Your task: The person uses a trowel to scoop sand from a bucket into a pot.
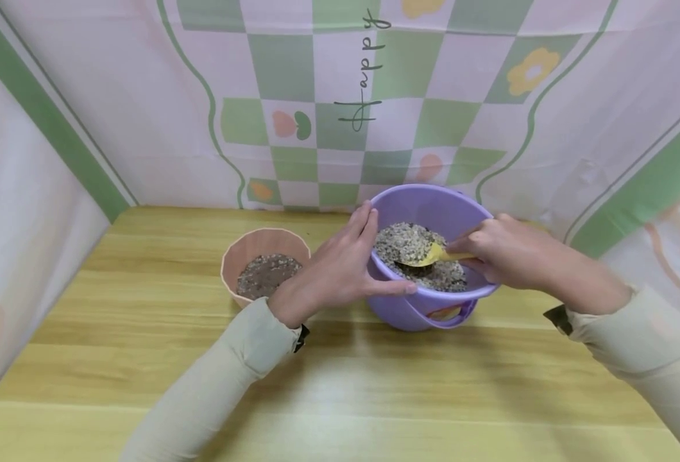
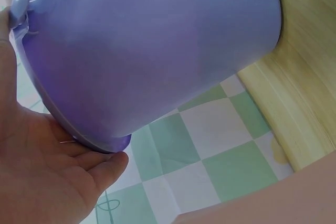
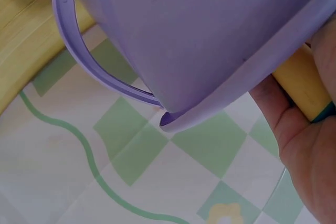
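Observation:
A purple bucket [image 1: 415,308] stands tilted towards me in the head view, holding pale grey-brown granular mix [image 1: 406,240]. My left hand [image 1: 342,260] holds its rim, thumb along the near side and fingers at the left; the left wrist view shows the fingertips [image 2: 113,169] right at the rim. With my right hand [image 1: 510,250] I grip a yellow trowel [image 1: 435,255], its blade down in the mix and carrying some of it. The trowel's yellow handle [image 3: 302,82] shows beneath the rim in the right wrist view. My right fingertips are partly hidden.
Left of the bucket, a peach-coloured pot [image 1: 238,253] contains dark, gritty mix [image 1: 267,273]. Both containers stand on a wood-grain table [image 1: 340,385]. A checked cloth [image 1: 340,70] hangs right behind the table. The bucket's handle [image 1: 452,323] droops at its front.

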`<move>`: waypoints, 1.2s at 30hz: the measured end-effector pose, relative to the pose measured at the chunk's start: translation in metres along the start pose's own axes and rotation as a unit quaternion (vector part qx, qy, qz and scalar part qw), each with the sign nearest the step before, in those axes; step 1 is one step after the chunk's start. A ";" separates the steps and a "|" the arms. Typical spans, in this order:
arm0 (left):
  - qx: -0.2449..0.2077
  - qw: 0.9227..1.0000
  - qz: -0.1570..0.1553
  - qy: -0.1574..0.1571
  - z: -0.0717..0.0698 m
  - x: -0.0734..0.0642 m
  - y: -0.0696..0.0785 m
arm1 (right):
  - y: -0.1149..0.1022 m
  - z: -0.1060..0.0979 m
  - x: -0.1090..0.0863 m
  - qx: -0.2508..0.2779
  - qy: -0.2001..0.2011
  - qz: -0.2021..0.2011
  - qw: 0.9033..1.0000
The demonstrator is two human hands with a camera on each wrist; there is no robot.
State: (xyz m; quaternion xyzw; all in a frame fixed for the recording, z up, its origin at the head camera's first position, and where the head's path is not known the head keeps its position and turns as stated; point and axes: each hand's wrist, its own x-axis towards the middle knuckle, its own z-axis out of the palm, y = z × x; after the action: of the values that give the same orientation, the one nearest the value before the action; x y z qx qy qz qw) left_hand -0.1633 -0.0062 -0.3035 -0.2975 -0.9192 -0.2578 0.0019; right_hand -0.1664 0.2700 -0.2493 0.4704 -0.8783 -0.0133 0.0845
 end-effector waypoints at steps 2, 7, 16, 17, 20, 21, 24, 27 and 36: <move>0.002 1.000 0.000 0.000 0.000 0.000 0.000 | 0.000 0.000 0.000 0.000 0.000 0.003 1.000; 0.004 1.000 -0.001 0.002 0.000 0.000 0.000 | -0.001 -0.001 -0.001 0.001 0.004 0.013 1.000; 0.002 1.000 0.005 0.005 0.001 0.001 0.000 | -0.003 0.000 0.000 -0.002 0.018 0.020 1.000; 0.002 1.000 0.005 0.005 0.001 0.001 0.000 | -0.003 0.000 0.000 0.000 0.019 0.023 1.000; 0.001 1.000 0.003 0.004 0.001 0.000 0.000 | -0.003 0.002 0.000 0.005 0.023 0.022 0.999; 0.001 1.000 0.003 0.003 0.001 0.000 -0.001 | -0.003 0.002 0.000 0.006 0.025 0.020 0.999; 0.000 1.000 0.003 0.002 0.002 0.000 -0.001 | -0.002 0.004 0.000 0.007 0.030 0.013 0.999; -0.001 1.000 0.004 0.000 0.002 0.001 -0.001 | -0.002 0.005 -0.001 0.006 0.034 0.012 0.999; -0.008 1.000 -0.001 -0.001 0.002 0.000 -0.001 | -0.002 0.006 0.000 0.001 0.056 0.000 0.998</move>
State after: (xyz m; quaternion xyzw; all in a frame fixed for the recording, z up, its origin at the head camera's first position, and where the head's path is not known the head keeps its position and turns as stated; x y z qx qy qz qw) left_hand -0.1632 -0.0062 -0.3060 -0.2969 -0.9174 -0.2650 -0.0012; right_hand -0.1654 0.2682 -0.2558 0.4700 -0.8724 0.0138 0.1336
